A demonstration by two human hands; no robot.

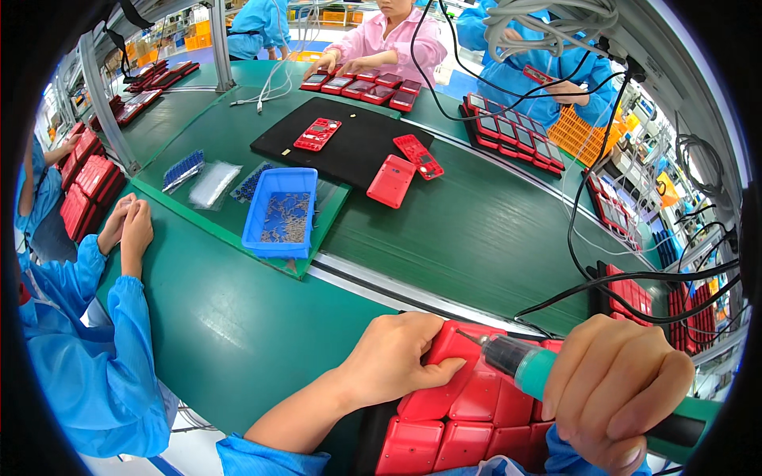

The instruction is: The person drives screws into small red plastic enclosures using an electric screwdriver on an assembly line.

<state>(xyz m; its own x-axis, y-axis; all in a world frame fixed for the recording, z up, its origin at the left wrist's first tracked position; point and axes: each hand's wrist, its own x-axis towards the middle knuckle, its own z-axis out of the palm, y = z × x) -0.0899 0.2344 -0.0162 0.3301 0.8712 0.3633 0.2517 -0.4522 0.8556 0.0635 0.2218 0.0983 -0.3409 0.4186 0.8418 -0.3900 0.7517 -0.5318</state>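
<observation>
My left hand (393, 353) grips a red plastic device casing (454, 343) at its left edge, thumb on the face and fingers over the far side. In my right hand (617, 390) is a green electric screwdriver (536, 371) with a clear nose. Its bit points left and reaches the casing's upper part; whether the tip touches a screw is too small to tell. Beneath the held casing, more red casings (470, 408) lie in rows, close to my body.
Beyond my left hand stands a blue tray (274, 249) of small screws (287, 218). Red casings (390, 182) lie by a black mat (349, 131). Black cables (635, 275) hang at right. A co-worker's hands (131, 226) rest at left; others work across the line.
</observation>
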